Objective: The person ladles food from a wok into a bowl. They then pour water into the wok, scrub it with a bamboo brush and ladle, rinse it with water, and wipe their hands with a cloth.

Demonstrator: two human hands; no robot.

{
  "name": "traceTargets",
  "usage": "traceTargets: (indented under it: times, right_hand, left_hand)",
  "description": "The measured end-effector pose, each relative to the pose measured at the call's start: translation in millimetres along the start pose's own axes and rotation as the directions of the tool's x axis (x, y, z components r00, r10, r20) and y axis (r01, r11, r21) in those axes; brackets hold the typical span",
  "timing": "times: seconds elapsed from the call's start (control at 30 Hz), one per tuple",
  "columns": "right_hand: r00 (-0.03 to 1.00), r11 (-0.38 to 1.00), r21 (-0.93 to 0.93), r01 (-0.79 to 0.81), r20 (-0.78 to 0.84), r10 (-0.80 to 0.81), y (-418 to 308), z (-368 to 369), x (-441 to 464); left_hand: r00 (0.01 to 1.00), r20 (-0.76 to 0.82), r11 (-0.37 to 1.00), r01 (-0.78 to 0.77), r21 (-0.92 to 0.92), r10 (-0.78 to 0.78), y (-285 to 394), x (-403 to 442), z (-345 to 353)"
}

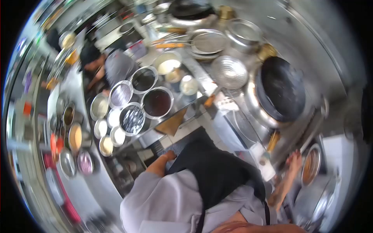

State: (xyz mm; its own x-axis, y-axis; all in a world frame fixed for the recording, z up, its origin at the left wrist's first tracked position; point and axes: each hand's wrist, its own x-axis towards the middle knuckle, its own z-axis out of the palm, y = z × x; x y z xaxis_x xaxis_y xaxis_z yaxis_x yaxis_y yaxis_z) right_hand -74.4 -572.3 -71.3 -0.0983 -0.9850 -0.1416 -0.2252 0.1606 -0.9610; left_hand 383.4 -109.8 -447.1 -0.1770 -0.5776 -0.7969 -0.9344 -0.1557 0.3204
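My left hand (pixel 169 155) is low at my side, by the edge of the black apron (pixel 211 167). It is small and blurred, and its fingers cannot be made out; nothing shows in it. My right hand (pixel 294 161) is raised beside the stove's front edge, its fingers apart and with no object visible in it. Just right of it is a round metal pot (pixel 311 165) with brown contents. A white cloth or paper (pixel 264 165) lies to its left, near a yellow-handled tool (pixel 274 140).
A large black wok (pixel 281 89) sits on the stove. Behind it are a perforated ladle (pixel 229 72) and round strainers (pixel 208 41). Several pots stand on a counter at left, including one of dark liquid (pixel 157 103). A co-worker (pixel 116 66) bends beyond them.
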Motion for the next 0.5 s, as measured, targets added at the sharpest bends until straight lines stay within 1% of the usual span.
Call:
traceTargets:
  times: [0.03, 0.07, 0.1, 0.13, 0.17, 0.23, 0.3, 0.33, 0.37, 0.4, 0.43, 0.47, 0.5]
  right_hand:
    - [0.997, 0.997, -0.007, 0.079, 0.002, -0.079, 14, 2, 21]
    - [0.997, 0.996, -0.043, 0.075, -0.022, -0.076, -9, 23, 16]
    - [0.991, 0.986, -0.105, 0.126, -0.028, -0.130, -25, 36, 19]
    - [0.982, 0.973, -0.142, 0.184, -0.017, -0.188, -38, 46, 28]
    - [0.970, 0.954, -0.180, 0.240, 0.006, -0.243, -49, 55, 37]
    - [0.950, 0.929, -0.200, 0.310, 0.045, -0.308, -73, 82, 49]
    - [0.948, 0.927, -0.198, 0.317, 0.092, -0.305, -89, 108, 64]
    - [0.947, 0.926, -0.203, 0.317, 0.110, -0.300, -102, 122, 67]
    - [0.946, 0.924, -0.210, 0.318, 0.133, -0.295, -114, 135, 70]
    - [0.935, 0.914, -0.211, 0.348, 0.148, -0.322, -119, 148, 77]
    - [0.923, 0.902, -0.211, 0.377, 0.166, -0.347, -120, 159, 88]
    - [0.896, 0.874, -0.218, 0.433, 0.208, -0.392, -118, 168, 104]
    - [0.896, 0.862, -0.258, 0.436, 0.212, -0.389, -128, 182, 108]
  left_hand:
    - [0.994, -0.106, 0.999, 0.004, -0.041, -0.008, -15, 4, -4]
    - [0.977, -0.214, 0.996, 0.000, -0.088, -0.018, -29, 11, -17]
    - [0.978, -0.206, 0.999, -0.035, -0.032, 0.027, -32, 7, -36]
    - [0.907, -0.339, 0.886, 0.072, -0.458, -0.248, -31, -8, -54]
    - [0.781, -0.319, 0.584, 0.071, -0.809, -0.537, -32, -17, -66]
    - [0.730, -0.348, 0.475, -0.036, -0.879, -0.588, -74, 15, -39]
    - [0.735, -0.188, 0.154, -0.115, -0.981, -0.651, -55, -26, -67]
    - [0.727, -0.167, 0.159, -0.081, -0.984, -0.666, -54, -32, -77]
    - [0.717, -0.142, 0.157, -0.047, -0.987, -0.682, -62, -33, -56]
    - [0.719, -0.149, 0.161, -0.052, -0.986, -0.678, -86, -24, 1]
    - [0.759, -0.440, 0.543, -0.138, -0.828, -0.479, -94, -15, 10]
    - [0.757, -0.445, 0.545, -0.141, -0.827, -0.479, -70, -33, 5]
    - [0.763, 0.109, -0.219, -0.044, -0.975, -0.637, -41, -63, -9]
